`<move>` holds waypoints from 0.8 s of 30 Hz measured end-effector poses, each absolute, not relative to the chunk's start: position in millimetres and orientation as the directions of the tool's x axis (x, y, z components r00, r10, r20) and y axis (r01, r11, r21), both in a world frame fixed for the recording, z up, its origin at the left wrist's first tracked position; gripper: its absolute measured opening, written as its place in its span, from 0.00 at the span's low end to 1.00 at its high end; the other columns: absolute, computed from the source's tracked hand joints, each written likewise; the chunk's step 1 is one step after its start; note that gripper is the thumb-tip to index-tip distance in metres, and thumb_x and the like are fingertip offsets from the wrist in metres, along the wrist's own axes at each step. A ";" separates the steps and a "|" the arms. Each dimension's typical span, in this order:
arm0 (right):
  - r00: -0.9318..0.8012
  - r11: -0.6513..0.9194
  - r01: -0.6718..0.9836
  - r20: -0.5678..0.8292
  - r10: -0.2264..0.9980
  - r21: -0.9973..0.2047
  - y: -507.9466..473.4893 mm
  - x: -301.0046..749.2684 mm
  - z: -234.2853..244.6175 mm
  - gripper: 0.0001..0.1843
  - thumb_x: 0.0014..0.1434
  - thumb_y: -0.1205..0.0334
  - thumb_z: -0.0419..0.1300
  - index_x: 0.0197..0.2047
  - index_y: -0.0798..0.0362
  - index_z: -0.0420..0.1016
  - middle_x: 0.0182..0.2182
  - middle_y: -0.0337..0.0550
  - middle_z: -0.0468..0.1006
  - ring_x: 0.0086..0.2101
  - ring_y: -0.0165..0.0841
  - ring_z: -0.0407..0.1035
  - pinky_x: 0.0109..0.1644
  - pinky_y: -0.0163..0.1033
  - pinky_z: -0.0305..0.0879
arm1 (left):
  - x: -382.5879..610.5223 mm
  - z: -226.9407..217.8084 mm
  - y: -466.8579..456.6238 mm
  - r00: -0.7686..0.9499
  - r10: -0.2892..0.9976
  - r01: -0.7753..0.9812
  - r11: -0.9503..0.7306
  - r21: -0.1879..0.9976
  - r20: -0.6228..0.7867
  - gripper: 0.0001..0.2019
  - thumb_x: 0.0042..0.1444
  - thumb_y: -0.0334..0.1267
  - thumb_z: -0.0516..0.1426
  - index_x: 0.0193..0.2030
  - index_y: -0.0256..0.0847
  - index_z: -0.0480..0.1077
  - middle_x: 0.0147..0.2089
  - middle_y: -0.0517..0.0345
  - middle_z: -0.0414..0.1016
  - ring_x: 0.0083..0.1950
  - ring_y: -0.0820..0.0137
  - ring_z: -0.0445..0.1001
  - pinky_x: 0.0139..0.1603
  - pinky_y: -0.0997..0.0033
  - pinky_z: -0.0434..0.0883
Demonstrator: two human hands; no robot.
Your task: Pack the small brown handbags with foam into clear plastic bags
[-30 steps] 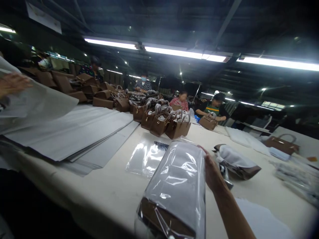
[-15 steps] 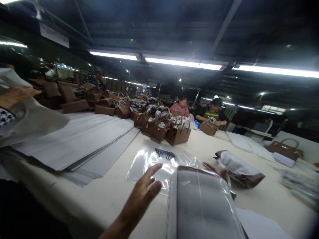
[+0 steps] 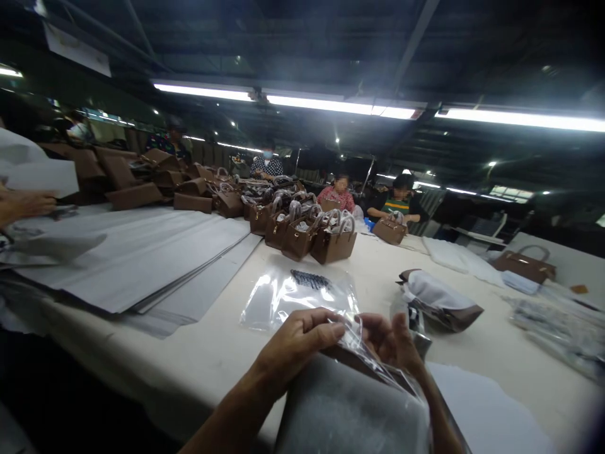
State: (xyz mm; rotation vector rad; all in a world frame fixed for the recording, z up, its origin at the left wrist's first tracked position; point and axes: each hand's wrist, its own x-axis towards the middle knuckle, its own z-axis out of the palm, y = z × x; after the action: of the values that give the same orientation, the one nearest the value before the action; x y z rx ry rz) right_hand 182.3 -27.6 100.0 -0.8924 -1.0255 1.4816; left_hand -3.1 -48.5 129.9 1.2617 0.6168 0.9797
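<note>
A clear plastic bag point(image 3: 363, 356) with a grey, flat-faced item point(image 3: 354, 403) inside lies in front of me at the bottom of the view. My left hand point(image 3: 309, 334) pinches the bag's upper edge between thumb and fingers. On the other side of that edge, my right hand point(image 3: 390, 340) curls its fingers round the plastic, thumb raised. Brown material shows just under the film near the bag's mouth. Beyond my hands, another clear plastic bag point(image 3: 269, 302) with dark printing lies flat on the table.
Grey-white sheets point(image 3: 155, 258) are stacked at left, beside another person's hand point(image 3: 23, 205). Brown handbags point(image 3: 333, 246) stand in rows ahead. A partly wrapped brown bag point(image 3: 442, 299) and white paper point(image 3: 482, 403) lie right on the pale table point(image 3: 227, 353). Several people work across it.
My left hand has moved right, from open above the table to pinching the bag's edge. My right hand has come round into view at the bag's mouth, and the bag has tilted lower.
</note>
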 end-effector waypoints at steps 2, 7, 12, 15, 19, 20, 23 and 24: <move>-0.236 -0.084 -0.259 -0.021 0.972 -0.962 -30.0 181.4 114.5 0.32 0.43 0.33 0.56 0.33 0.55 0.74 0.25 0.43 0.73 0.19 0.25 0.60 0.21 0.31 0.53 | -1.0 129.6 -49.5 0.429 0.893 -0.318 0.010 0.948 0.134 0.20 0.52 0.42 0.58 0.50 0.37 0.65 0.41 0.52 0.70 0.41 0.66 0.70 0.44 0.68 0.64; -0.376 0.093 0.174 0.021 0.927 -0.980 -27.2 184.8 151.3 0.18 0.47 0.49 0.63 0.25 0.58 0.70 0.20 0.36 0.68 0.22 0.24 0.60 0.27 0.29 0.56 | 2.3 131.0 -43.9 0.371 0.918 -0.328 -0.007 0.944 0.136 0.15 0.53 0.44 0.56 0.42 0.36 0.67 0.34 0.56 0.69 0.35 0.71 0.69 0.37 0.72 0.63; -0.385 0.411 0.292 0.287 0.877 -0.864 -11.6 188.2 163.4 0.15 0.54 0.51 0.57 0.31 0.56 0.72 0.24 0.38 0.70 0.26 0.26 0.63 0.29 0.30 0.61 | 6.6 142.9 -21.6 0.411 0.906 -0.339 0.048 0.940 0.102 0.11 0.50 0.42 0.58 0.33 0.33 0.68 0.31 0.57 0.69 0.32 0.73 0.67 0.35 0.73 0.61; -0.358 0.434 0.311 0.318 0.878 -0.846 -7.7 188.7 162.5 0.16 0.55 0.50 0.56 0.33 0.56 0.72 0.26 0.39 0.70 0.26 0.26 0.63 0.29 0.30 0.64 | 6.8 149.1 -11.2 0.486 0.850 -0.371 -0.009 0.928 0.203 0.14 0.53 0.45 0.56 0.36 0.33 0.69 0.34 0.54 0.70 0.36 0.71 0.68 0.38 0.71 0.61; -0.186 0.331 0.349 0.282 0.941 -0.877 -23.8 188.3 164.6 0.26 0.56 0.41 0.48 0.40 0.55 0.71 0.32 0.45 0.72 0.30 0.32 0.67 0.27 0.34 0.66 | 8.6 149.5 -5.1 0.477 0.847 -0.360 -0.053 0.932 0.233 0.15 0.48 0.41 0.61 0.40 0.36 0.68 0.33 0.60 0.68 0.32 0.76 0.65 0.36 0.76 0.60; -0.140 0.306 0.371 0.272 0.952 -0.877 -30.7 187.8 166.0 0.29 0.55 0.38 0.46 0.42 0.55 0.71 0.34 0.47 0.73 0.32 0.34 0.68 0.27 0.34 0.66 | 9.7 148.8 -4.1 0.449 0.862 -0.365 -0.061 0.929 0.234 0.15 0.47 0.41 0.62 0.41 0.36 0.68 0.32 0.61 0.67 0.31 0.78 0.63 0.35 0.77 0.59; -0.097 0.280 0.522 0.270 0.958 -0.806 -48.9 184.9 169.1 0.27 0.51 0.38 0.52 0.40 0.52 0.73 0.34 0.45 0.74 0.32 0.35 0.68 0.31 0.35 0.65 | 11.6 147.7 -1.8 0.377 0.895 -0.392 -0.078 0.917 0.238 0.15 0.50 0.44 0.59 0.40 0.36 0.69 0.31 0.62 0.65 0.28 0.79 0.61 0.32 0.77 0.58; -0.100 0.284 0.559 0.276 0.956 -0.779 -52.4 183.8 169.1 0.24 0.50 0.40 0.55 0.37 0.52 0.74 0.31 0.43 0.74 0.31 0.34 0.68 0.32 0.34 0.65 | 10.9 148.1 -1.4 0.363 0.899 -0.380 -0.097 0.920 0.245 0.15 0.51 0.46 0.58 0.39 0.36 0.69 0.31 0.61 0.65 0.29 0.78 0.62 0.32 0.77 0.58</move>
State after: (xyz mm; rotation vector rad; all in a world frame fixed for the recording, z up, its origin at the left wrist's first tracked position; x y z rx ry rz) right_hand 183.8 -52.4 169.1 -1.3774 -1.7694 0.6389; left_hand 10.9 -1.4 148.1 1.2310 0.5539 1.1694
